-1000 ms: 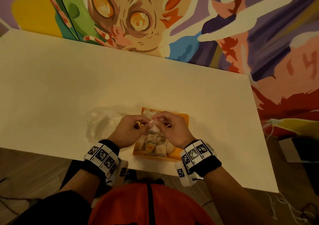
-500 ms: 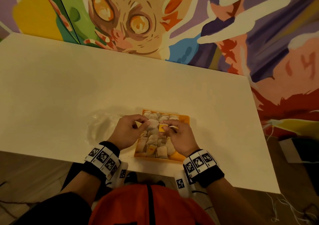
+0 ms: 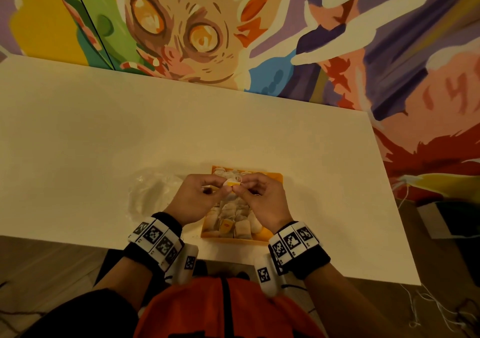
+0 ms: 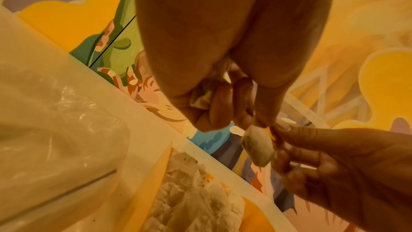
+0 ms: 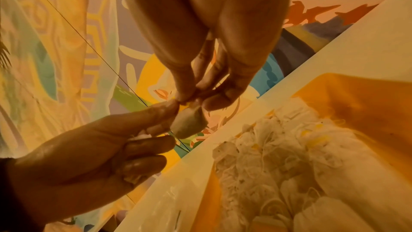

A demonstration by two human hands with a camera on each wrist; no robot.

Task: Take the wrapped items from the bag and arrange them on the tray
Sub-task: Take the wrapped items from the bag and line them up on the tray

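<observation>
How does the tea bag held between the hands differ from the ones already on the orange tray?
The held tea bag hangs in the air, pinched by the left hand and the right hand; the tray's tea bags lie untouched. The held one is single; those are packed side by side in the orange tray. All are small pale pouches.

Black-and-white square code markers on wristbands [image 3: 155, 236], no legible text

Both hands meet at the centre of the head view, fingertips pinched together. The left hand [image 3: 193, 198] curls its other fingers into the palm; the right hand [image 3: 262, 202] mirrors it, wrists banded.
</observation>
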